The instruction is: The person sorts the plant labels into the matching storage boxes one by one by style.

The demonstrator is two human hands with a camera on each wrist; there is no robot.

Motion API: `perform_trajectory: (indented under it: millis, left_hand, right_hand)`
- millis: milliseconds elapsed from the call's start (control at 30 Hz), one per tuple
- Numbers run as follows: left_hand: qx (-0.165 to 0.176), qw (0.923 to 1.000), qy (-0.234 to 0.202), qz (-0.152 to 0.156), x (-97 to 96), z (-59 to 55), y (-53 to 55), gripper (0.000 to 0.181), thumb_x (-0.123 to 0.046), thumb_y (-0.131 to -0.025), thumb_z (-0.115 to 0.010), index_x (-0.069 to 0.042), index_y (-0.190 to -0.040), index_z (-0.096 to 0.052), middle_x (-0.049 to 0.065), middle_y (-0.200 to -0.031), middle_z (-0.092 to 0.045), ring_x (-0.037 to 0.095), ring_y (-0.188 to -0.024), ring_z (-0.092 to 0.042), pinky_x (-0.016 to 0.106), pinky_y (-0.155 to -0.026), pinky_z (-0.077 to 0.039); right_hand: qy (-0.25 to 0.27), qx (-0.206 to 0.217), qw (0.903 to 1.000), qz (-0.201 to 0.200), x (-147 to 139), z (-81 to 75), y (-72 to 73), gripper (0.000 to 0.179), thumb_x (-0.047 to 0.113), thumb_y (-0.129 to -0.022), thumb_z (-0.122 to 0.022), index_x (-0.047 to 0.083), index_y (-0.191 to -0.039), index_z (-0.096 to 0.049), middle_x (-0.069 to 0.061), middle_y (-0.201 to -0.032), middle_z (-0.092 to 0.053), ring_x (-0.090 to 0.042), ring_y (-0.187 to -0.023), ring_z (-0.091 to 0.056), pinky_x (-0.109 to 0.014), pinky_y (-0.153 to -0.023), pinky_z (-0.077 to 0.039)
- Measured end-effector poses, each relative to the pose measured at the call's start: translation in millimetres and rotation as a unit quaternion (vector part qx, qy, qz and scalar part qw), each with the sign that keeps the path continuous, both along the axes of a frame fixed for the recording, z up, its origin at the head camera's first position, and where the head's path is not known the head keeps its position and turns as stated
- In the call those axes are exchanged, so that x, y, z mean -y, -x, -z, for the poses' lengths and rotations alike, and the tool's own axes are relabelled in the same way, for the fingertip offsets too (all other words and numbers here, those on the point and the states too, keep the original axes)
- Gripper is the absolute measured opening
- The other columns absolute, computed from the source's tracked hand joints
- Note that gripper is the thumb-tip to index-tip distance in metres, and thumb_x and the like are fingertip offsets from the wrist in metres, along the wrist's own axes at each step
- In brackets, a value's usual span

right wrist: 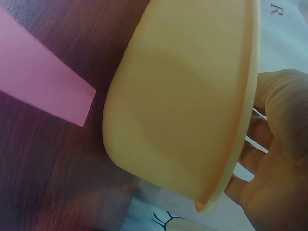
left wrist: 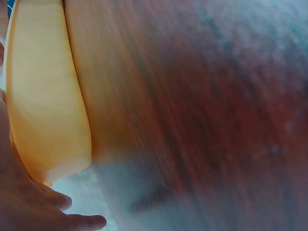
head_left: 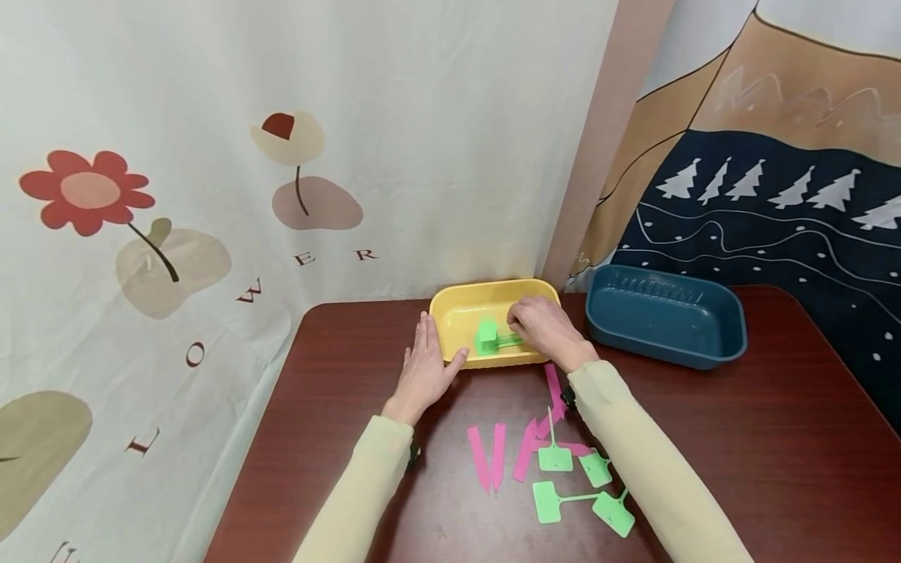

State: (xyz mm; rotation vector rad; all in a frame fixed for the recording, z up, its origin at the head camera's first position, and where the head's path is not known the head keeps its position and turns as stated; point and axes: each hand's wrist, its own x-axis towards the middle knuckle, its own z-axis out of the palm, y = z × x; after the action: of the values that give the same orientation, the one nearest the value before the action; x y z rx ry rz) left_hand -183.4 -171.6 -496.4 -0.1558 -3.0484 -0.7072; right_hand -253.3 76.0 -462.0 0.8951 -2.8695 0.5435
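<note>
A yellow basin (head_left: 450,300) stands at the back of the table. My left hand (head_left: 425,367) lies along its left end, fingers straight against the wall and thumb over the front rim; in the left wrist view those fingers reach past the basin's corner. My right hand (head_left: 543,324) reaches over the basin's right side with bent fingers, and the rim hides the fingertips in the right wrist view. Inside, a bunch of green plant labels (head_left: 487,335) lies with stems pointing under the right hand. I cannot tell whether the right fingers hold any.
Several loose green labels (head_left: 555,458) and pink pointed strips (head_left: 498,453) lie in front of the basin, partly under the right forearm. One pink strip (right wrist: 48,77) lies close to the basin. A dark blue basin (head_left: 669,313) stands at the back right, before a curtain (head_left: 422,141).
</note>
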Motion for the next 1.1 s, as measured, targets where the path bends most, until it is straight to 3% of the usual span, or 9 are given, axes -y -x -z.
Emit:
perform_trajectory:
  millis: [267,533,867,1100]
  left_hand:
    - [-0.001,1.0,-0.007,0.005,-0.8,-0.2,-0.6,0.099,-0.06,-0.103,-0.047,0.006,-0.163,-0.004,0.02,-0.172,0.001,0.036,-0.158,-0.011,0.067,-0.116,-0.027]
    - [0.007,0.9999,-0.009,0.005,1.0,-0.8,-0.7,0.099,-0.06,-0.103,-0.045,0.005,-0.163,-0.001,0.019,-0.172,0.003,0.037,-0.158,-0.009,0.067,-0.116,-0.025]
    - [0.002,0.9999,-0.014,0.004,0.1,-0.4,-0.1,0.1,-0.06,-0.103,-0.048,0.007,-0.163,-0.002,0.022,-0.172,0.0,0.036,-0.158,-0.01,0.067,-0.116,-0.027]
    - [-0.002,0.9999,-0.015,0.003,0.3,1.0,1.1,0.099,-0.059,-0.103,-0.049,0.007,-0.163,-0.004,0.023,-0.172,-0.002,0.038,-0.157,-0.012,0.068,-0.115,-0.027]
  right_hand:
    - [0.013,0.002,0.9998,0.013,-11.7,-6.1,-8.7,0.017,0.017,-0.097,-0.072,0.006,-0.108,-0.077,-0.009,-0.104,-0.073,-0.026,-0.096,-0.064,-0.044,-0.087,-0.053]
    - [0.054,0.032,0.997,0.045,-32.4,-20.6,-31.5,0.04,0.031,-0.101,-0.068,0.007,-0.132,-0.067,-0.013,-0.127,-0.067,-0.031,-0.114,-0.06,-0.053,-0.102,-0.047]
    - [0.077,0.016,0.9944,0.07,-66.4,-26.9,-68.8,0.035,0.029,-0.098,-0.073,0.007,-0.126,-0.07,-0.012,-0.122,-0.068,-0.031,-0.115,-0.059,-0.056,-0.102,-0.045]
    - [0.061,0.016,0.9955,0.071,-89.2,-20.2,-90.1,0.031,0.029,-0.097,-0.074,0.011,-0.122,-0.072,-0.007,-0.118,-0.07,-0.029,-0.113,-0.059,-0.057,-0.101,-0.047]
